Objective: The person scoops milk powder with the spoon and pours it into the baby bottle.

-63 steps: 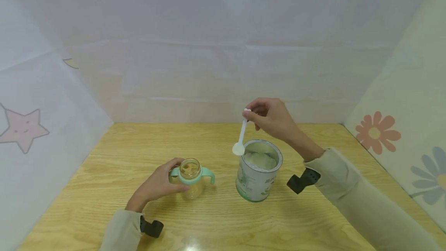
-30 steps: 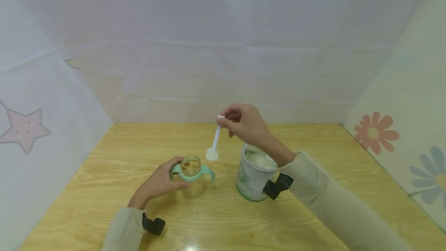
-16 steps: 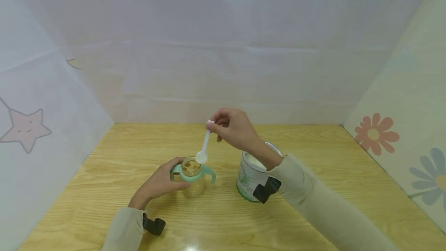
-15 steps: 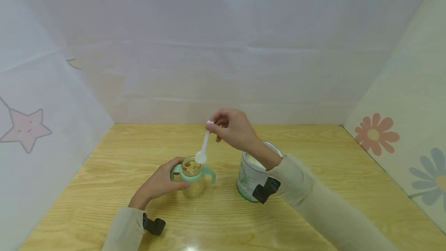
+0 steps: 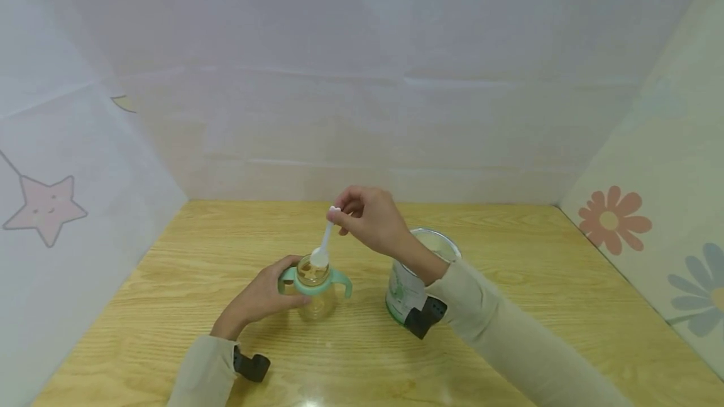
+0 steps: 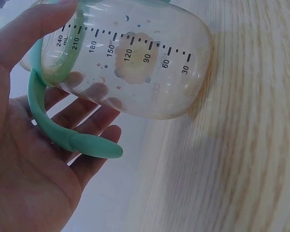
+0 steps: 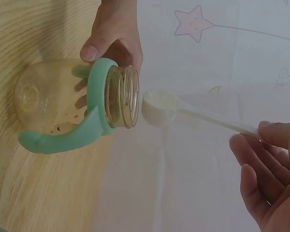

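My left hand [image 5: 263, 294] holds a clear amber baby bottle [image 5: 317, 306] upright on the table, thumb in front and fingers behind its neck. The bottle has no lid, and a mint-green collar with two handles [image 7: 67, 140] circles its neck. Measure marks show on its wall in the left wrist view. Between thumb and fingertips my right hand [image 5: 370, 222] pinches the handle end of a white measuring scoop [image 7: 159, 107]. Pale powder fills the scoop's bowl, which is just above the bottle's open mouth, apart from it in the right wrist view.
An open milk powder can [image 5: 403, 294], white and green, stands right of the bottle, partly hidden by my right forearm. The wooden table [image 5: 254, 231] meets pale cloth walls at the back and sides.
My right hand has carried the powder-filled scoop left and down, from beside the can to over the bottle's mouth. The left hand and bottle have stayed in place.
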Tool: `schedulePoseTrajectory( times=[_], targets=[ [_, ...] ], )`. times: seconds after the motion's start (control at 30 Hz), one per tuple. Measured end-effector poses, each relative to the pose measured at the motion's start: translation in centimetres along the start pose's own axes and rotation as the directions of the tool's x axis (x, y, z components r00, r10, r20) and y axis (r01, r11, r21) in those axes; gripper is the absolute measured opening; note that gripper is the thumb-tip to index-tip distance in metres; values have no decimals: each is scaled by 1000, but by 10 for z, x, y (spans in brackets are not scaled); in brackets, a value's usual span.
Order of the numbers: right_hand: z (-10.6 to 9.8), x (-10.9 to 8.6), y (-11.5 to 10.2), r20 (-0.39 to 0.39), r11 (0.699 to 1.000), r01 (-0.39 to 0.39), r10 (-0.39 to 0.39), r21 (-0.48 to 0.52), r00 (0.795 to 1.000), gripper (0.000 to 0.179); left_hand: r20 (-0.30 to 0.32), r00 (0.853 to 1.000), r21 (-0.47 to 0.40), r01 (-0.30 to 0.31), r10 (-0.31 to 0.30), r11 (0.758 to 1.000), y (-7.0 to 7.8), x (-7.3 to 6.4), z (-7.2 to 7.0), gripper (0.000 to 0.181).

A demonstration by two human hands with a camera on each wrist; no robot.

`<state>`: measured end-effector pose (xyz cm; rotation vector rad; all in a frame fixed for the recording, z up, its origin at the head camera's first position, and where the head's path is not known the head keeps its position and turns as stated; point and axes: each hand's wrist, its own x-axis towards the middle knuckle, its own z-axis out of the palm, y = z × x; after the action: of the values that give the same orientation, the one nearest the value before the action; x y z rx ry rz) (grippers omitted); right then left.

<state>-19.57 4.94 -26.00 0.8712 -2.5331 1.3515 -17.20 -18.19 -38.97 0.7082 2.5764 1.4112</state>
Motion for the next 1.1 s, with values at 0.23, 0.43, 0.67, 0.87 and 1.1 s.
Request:
schedulePoseTrajectory(
  times=[0.23, 0.43, 0.67, 0.87, 1.1],
  targets=[
    [5, -6, -1, 1, 999, 51, -51, -18, 999, 7, -2, 1000, 2, 1, -1, 1000, 1, -1, -1, 61],
    [7, -11, -1, 0, 997, 75, -75, -14, 997, 7, -2, 1000, 8, 4, -4, 1000, 0, -1, -1, 62],
    [11, -19, 1, -2, 995, 98, -98, -31, 995, 8, 4, 1000, 3, -6, 6, 1000, -1, 0, -1, 62],
    [14, -26, 4, 3, 983, 160, -161, -85, 987, 7, 0, 1000, 7, 4, -4, 1000, -1, -1, -1, 61],
    [15, -33, 8, 19, 969, 231, -230, -82, 973, 6, 1, 1000, 9, 10, -10, 1000, -1, 0, -1, 63]
  ],
)
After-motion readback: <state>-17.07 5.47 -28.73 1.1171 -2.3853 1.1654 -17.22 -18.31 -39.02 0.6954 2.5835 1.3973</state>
